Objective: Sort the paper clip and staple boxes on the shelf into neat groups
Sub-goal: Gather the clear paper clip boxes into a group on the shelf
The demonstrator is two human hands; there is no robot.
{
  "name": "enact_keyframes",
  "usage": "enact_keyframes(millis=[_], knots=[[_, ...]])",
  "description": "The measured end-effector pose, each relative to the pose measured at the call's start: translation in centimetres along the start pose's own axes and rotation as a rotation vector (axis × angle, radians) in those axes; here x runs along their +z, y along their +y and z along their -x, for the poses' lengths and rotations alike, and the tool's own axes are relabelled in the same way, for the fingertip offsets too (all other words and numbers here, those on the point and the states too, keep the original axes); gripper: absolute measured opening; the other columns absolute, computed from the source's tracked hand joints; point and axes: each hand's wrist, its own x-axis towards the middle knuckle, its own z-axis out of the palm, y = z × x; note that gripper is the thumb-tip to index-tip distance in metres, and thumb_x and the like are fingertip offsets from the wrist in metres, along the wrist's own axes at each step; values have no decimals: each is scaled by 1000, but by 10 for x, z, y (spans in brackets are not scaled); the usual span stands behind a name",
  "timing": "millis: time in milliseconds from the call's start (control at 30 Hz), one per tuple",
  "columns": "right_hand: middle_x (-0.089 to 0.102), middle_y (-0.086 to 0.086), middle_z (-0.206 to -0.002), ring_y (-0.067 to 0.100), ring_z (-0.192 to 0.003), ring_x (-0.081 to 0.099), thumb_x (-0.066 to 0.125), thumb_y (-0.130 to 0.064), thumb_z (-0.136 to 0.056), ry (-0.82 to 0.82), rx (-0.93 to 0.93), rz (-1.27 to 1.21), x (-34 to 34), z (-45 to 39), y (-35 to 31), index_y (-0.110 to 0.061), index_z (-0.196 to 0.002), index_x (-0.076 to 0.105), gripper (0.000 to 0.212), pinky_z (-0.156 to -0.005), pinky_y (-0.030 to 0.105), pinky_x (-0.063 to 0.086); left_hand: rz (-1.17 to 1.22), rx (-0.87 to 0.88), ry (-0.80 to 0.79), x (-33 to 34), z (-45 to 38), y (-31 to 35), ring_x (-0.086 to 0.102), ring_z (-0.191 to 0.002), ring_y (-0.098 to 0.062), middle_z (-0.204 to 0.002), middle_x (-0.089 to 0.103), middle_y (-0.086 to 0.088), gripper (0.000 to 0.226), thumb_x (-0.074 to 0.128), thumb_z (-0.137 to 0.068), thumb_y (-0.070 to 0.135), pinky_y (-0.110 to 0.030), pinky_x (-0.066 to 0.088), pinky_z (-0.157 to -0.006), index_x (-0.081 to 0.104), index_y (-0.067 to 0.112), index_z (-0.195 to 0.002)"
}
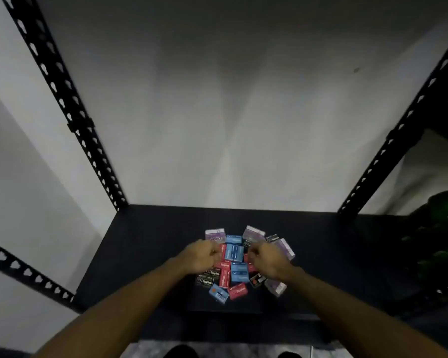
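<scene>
A jumbled pile of small boxes lies in the middle of the black shelf board (140, 254). It mixes blue boxes (234, 251), red staple boxes (224, 279), black staple boxes (207, 277) and pale purple boxes (254, 233). My left hand (202, 257) rests on the pile's left side with its fingers curled against a red box. On the pile's right side, my right hand (267, 259) has curled fingers beside a blue box. Blur hides whether either hand grips a box. Both hands cover some of the boxes.
Black perforated uprights stand at the back left (62, 99) and back right (398, 130) of the shelf, in front of a white wall. A green plant (440, 241) sits at the right edge. Bare board lies on either side of the pile.
</scene>
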Motion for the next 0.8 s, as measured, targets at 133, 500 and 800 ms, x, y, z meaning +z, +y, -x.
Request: enact_keyframes(millis=[133,500,800], knots=[[63,-5,-93,7,-80,61,47,-30,-99,103,-61,28,12,-28,7,-21,-92,63,20,-71,27,54,36,28,110,-2,-35,-5,69,-80,-8,-91,70,3,23,48,-100,36,-33,60,-77,66,23,-105],[52,-2,-114,14,-105,49,47,-39,-97,435,-181,200,37,-99,72,-21,-109,65,28,-88,34,45,-170,121,481,26,-103,-55,45,-115,-15,-125,53,-1,42,57,-94,44,-37,42,-98,57,25,-131],[60,2,-121,18,-108,53,46,-55,-94,419,-149,325,36,-123,98,-21,-125,59,48,-96,41,42,-171,62,462,35,-118,-79,46,-120,-18,-128,49,-4,72,58,-85,64,-38,44,-94,47,22,-141]])
